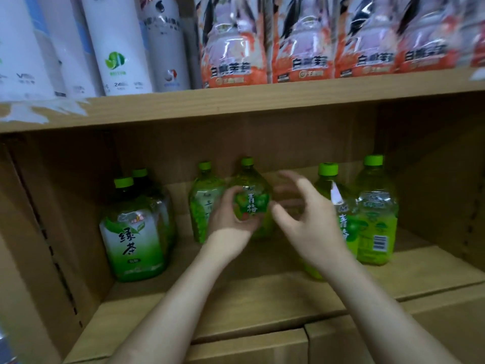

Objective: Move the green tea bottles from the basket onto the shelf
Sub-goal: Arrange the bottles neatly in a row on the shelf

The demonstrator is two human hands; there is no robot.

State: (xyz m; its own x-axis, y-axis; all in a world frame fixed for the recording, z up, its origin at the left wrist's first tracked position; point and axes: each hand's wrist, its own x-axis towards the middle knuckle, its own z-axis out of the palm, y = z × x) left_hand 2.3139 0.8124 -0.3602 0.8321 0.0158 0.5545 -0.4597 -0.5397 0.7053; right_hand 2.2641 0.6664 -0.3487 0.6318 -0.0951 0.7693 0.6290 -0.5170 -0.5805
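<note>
L hand (231, 219) curls round upright green tea bottle (253, 203) (axis 12–6) from its 8 o'clock; R hand (307, 216) just beside at 3 o'clock, fingers wide, empty.

1 head camera, close, facing shelf (262, 290) (downward)

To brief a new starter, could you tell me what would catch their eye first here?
On the lower wooden shelf, the left grip holds a green-capped clear plastic tea bottle, the open right grip hovering beside it. Orange-and-white glossy packs line the shelf above.
</note>
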